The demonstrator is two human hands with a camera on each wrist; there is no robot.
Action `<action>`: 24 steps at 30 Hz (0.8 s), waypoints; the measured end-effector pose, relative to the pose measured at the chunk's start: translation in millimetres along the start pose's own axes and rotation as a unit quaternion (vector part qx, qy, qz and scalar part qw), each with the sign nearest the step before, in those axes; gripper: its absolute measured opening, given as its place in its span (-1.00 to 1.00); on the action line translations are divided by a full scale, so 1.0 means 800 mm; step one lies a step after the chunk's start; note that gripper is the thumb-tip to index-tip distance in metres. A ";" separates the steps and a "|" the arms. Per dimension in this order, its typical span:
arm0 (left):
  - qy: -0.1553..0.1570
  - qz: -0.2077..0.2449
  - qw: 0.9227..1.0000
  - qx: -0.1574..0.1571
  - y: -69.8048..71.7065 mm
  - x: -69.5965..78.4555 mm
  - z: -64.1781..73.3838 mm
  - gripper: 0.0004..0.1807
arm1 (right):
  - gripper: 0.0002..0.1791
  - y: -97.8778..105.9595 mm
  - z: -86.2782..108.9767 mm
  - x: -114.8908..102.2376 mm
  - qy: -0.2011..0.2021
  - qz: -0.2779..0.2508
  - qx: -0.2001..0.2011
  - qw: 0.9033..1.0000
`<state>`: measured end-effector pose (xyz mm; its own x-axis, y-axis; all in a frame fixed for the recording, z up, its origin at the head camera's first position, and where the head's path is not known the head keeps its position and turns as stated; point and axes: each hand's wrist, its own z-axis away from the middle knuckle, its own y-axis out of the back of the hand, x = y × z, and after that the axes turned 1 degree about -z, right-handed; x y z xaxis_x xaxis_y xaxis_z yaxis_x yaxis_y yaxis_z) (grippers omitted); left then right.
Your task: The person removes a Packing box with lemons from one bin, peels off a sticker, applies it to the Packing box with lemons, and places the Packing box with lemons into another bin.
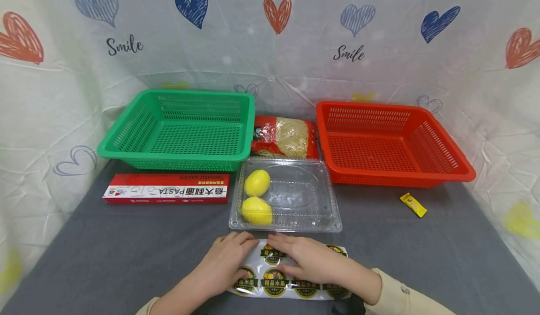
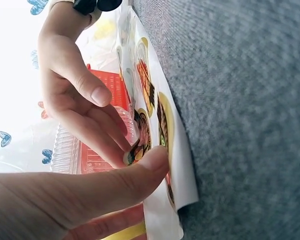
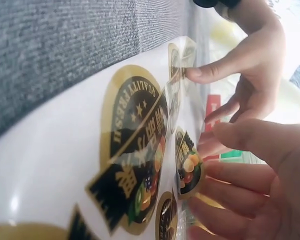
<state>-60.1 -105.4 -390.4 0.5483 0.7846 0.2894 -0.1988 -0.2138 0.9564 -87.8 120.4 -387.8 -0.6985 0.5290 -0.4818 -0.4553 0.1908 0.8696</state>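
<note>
A white sheet of round fruit stickers (image 1: pixel 274 284), dark green with gold rims, lies on the grey cloth close to the person. My left hand (image 1: pixel 228 261) rests at the sheet's left end, with its thumb (image 2: pixel 155 159) on a sticker. From the other side my right hand (image 1: pixel 312 258) reaches over the sheet, its fingers (image 3: pixel 235 177) extended across the upper stickers. Just beyond both hands stands a clear plastic box (image 1: pixel 295 193), with two yellow lemons (image 1: pixel 257 183) at its left side.
A green basket (image 1: pixel 185 160) stands back left, a red basket (image 1: pixel 392 179) back right. Between them lies a red noodle bag (image 1: pixel 291 137). A red pasta box (image 1: pixel 166 189) sits before the green basket; a small yellow packet (image 1: pixel 413 205) lies before the red one.
</note>
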 end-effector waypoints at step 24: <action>-0.007 -0.003 1.000 0.005 0.001 -0.001 0.001 -0.34 | -0.73 0.000 0.004 0.006 0.125 -0.064 0.162 0.977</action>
<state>-60.1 -106.2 -389.8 0.5607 0.7779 0.2838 -0.1865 -0.2153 0.9586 -89.4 125.4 -389.4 -0.7786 0.2720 -0.5655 -0.3786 0.5149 0.7691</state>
